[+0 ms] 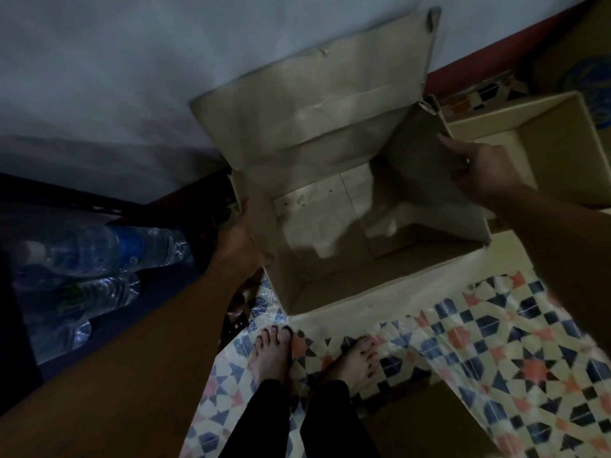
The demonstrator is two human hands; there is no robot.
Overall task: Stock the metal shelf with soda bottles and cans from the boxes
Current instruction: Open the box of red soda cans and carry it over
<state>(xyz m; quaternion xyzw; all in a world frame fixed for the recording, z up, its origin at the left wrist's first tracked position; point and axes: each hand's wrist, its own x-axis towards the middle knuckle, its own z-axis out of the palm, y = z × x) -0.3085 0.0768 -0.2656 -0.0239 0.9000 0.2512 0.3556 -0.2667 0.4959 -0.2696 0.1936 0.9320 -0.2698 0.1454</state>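
— Two hands are working one cardboard box (380, 259) right now: the left hand (243, 239) is gripping the left wall near its top edge, and the right hand (476, 166) is pinching the inner side flap (426, 180), thumb on the inside face.

— Anything left inside it?

— Nothing that I am seeing; only the bare bottom panels are showing, though the light is dim. The back flap (314, 94) is standing up against the wall.

— So how should the box be handled?

— I would judge it is being cleared away. Keeping both grips low and firm on the walls, rather than on that loose flap, should stop it folding or tearing as it lifts.

— And the stock?

— Clear plastic bottles (109, 249) are lying on their sides, stacked on the metal shelf (82, 201) at the left, just beside the box. A second open box (542, 143) is sitting to the right; what I am seeing of its inside looks bare. Both feet are standing on the patterned floor mat (496, 342)
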